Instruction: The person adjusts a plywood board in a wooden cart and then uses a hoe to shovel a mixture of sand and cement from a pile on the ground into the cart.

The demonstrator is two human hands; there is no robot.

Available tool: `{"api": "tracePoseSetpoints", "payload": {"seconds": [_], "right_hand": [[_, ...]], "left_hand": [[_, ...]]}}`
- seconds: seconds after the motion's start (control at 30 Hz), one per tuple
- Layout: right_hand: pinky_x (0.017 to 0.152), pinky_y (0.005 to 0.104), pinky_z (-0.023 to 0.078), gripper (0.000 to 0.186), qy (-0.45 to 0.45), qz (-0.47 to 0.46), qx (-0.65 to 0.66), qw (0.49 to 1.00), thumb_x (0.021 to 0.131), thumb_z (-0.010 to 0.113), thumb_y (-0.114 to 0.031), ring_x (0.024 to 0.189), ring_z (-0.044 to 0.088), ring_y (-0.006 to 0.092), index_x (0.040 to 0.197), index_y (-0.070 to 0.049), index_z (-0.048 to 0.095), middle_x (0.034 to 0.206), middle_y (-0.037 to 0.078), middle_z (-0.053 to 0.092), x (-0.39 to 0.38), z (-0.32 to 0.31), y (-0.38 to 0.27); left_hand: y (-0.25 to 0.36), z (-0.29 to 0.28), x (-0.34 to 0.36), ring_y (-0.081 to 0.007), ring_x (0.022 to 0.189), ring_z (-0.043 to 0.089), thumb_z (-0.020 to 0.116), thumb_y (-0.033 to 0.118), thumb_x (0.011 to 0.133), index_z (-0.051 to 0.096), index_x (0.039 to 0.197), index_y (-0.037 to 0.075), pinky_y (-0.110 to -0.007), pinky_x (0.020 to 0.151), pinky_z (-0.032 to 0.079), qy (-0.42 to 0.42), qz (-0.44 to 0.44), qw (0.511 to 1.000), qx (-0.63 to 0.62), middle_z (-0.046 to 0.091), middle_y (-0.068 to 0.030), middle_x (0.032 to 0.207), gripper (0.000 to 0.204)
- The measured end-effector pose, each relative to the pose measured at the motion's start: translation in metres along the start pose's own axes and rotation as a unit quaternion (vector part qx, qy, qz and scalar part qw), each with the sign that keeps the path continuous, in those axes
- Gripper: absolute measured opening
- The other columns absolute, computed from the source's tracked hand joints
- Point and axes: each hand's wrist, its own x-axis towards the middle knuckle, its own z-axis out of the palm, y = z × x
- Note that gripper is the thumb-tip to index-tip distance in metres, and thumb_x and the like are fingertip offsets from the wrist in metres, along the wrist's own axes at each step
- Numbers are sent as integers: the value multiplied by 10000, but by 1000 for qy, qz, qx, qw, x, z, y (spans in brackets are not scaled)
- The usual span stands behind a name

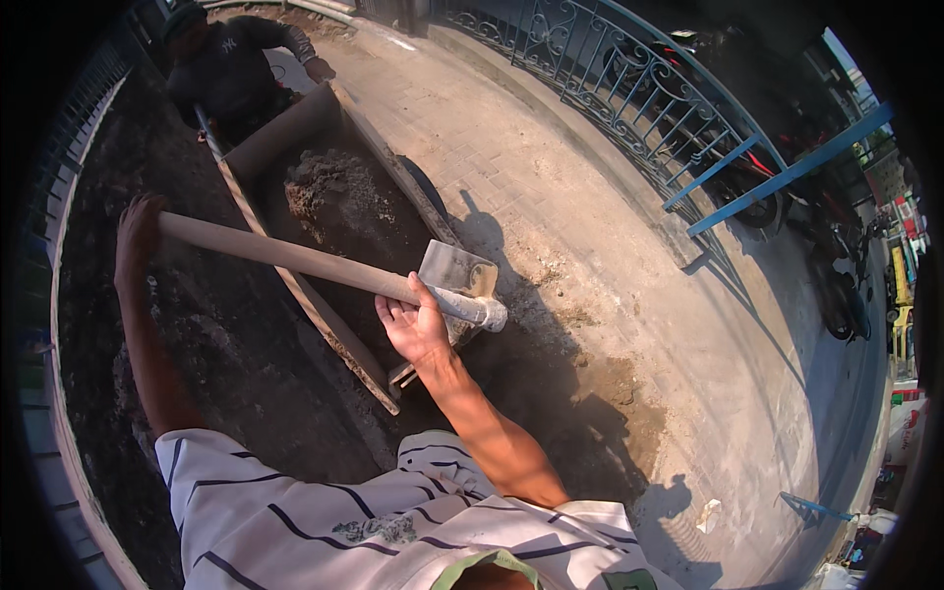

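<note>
A hoe with a long pale wooden handle lies slantwise in front of me, over the open end of a box-shaped cart. My left hand is wrapped round the handle's far left end. Close to the hoe's metal head, my right hand grips the handle with the thumb along it. The flat blade points up and away from me, dusty with grey material. Inside the cart sits a mound of grey-brown sand, apart from the blade.
Another person in dark clothes stands at the cart's far end, one hand near its bar. A cart wheel shows on the right side. Dark soil lies left; paving and a blue metal gate are right, with motorcycles behind.
</note>
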Motion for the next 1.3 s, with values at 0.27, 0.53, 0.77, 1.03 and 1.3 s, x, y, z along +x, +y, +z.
{"api": "tracePoseSetpoints", "payload": {"seconds": [0.27, 0.53, 0.77, 1.03, 1.3], "right_hand": [[841, 376, 479, 268, 402, -257, 5, 879, 817, 709, -342, 1001, 604, 166, 975, -146, 616, 1027, -21, 661, -210, -232, -187], [712, 365, 503, 202, 352, -650, 287, 609, 847, 627, -251, 700, 565, 207, 823, -98, 498, 698, 21, 513, -508, -344, -209], [571, 368, 454, 203, 392, -631, 458, 488, 862, 606, -136, 586, 481, 184, 774, -121, 423, 626, 13, 432, -570, -421, -142], [527, 368, 472, 197, 422, -472, 527, 567, 838, 597, -83, 507, 465, 173, 730, -116, 435, 621, 15, 457, -565, -603, -211], [566, 343, 511, 145, 364, -572, 385, 626, 864, 647, -106, 632, 538, 186, 854, -62, 509, 724, 46, 509, -639, -826, -510]], "left_hand": [[395, 171, -109, -296, 1062, 571, 633, 79, 732, 707, 884, 153, -527, 861, 422, -328, 97, 919, -198, 670, -57, 976, 184], [703, 32, -106, -318, 901, 663, 706, 259, 718, 701, 915, 146, -466, 835, 485, -327, 574, 638, -395, 695, -81, 899, 227], [818, -83, -136, -308, 882, 688, 714, 280, 695, 733, 959, 185, -434, 774, 533, -448, 740, 467, -181, 722, -95, 894, 281], [911, -81, -223, -318, 943, 683, 682, 323, 763, 638, 1200, 206, -441, 820, 541, -558, 729, 391, -59, 712, -104, 1028, 455], [1175, -54, -381, -359, 790, 681, 684, 221, 780, 564, 1054, 133, -473, 698, 531, -511, 640, 554, -151, 689, -141, 830, 311]]}}
